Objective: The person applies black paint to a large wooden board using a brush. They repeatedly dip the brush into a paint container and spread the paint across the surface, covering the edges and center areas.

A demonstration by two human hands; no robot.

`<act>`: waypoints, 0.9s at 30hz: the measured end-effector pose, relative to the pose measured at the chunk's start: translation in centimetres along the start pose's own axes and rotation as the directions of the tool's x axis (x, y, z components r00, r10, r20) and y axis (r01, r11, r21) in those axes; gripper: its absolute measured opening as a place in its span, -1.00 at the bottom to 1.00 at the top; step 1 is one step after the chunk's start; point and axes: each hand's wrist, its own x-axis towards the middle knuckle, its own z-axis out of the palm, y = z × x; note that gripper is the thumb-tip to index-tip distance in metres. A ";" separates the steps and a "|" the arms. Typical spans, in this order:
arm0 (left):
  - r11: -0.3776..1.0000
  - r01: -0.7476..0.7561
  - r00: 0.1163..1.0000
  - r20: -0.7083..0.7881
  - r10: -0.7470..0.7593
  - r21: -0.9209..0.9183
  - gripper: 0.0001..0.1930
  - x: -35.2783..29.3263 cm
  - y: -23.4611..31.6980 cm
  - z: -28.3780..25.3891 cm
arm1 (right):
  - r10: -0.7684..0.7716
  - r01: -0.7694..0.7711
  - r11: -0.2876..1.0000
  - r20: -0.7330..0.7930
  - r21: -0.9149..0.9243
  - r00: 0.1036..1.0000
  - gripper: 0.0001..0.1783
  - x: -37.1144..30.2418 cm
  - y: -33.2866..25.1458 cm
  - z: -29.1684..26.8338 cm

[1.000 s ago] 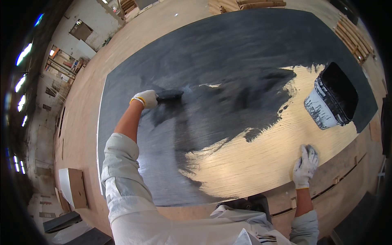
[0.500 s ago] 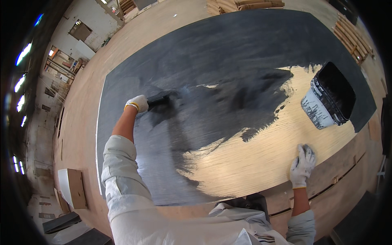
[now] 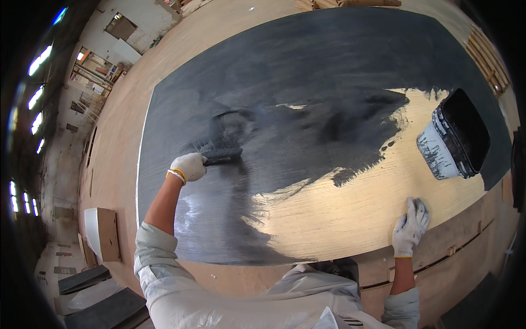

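My left hand [image 3: 189, 166], in a white knit glove with a yellow cuff edge, is closed round a wide, dark paintbrush [image 3: 223, 156]. The brush lies against a large wooden board [image 3: 307, 219], on a stretch coated in black paint [image 3: 318, 60]. Bare pale wood shows along the board's near and right part, with a ragged paint edge. My right hand [image 3: 410, 226], in a paint-smudged white glove, rests on the near right edge of the board, fingers stretched out. Beyond it stands a paint-streaked white bucket [image 3: 438, 148] with a black inside, tilted in view.
Long brown rolls or poles [image 3: 489, 63] lie past the right far corner. A pale box-like piece [image 3: 103, 234] stands on the floor at left, with dark panels [image 3: 107, 310] nearer me. Wooden boards [image 3: 433, 257] lie below the near right edge.
My left hand has drawn the brush nearer to me, leaving fresh streaks in the black paint. My right hand stays at the board's edge. The whole view has shifted slightly.
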 end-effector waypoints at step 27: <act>0.980 -0.148 0.983 -0.086 0.160 0.133 -0.65 10.7 20.8 -13.0 | -0.007 0.013 0.991 -0.047 0.131 0.999 -0.36 0.7 0.1 -1.2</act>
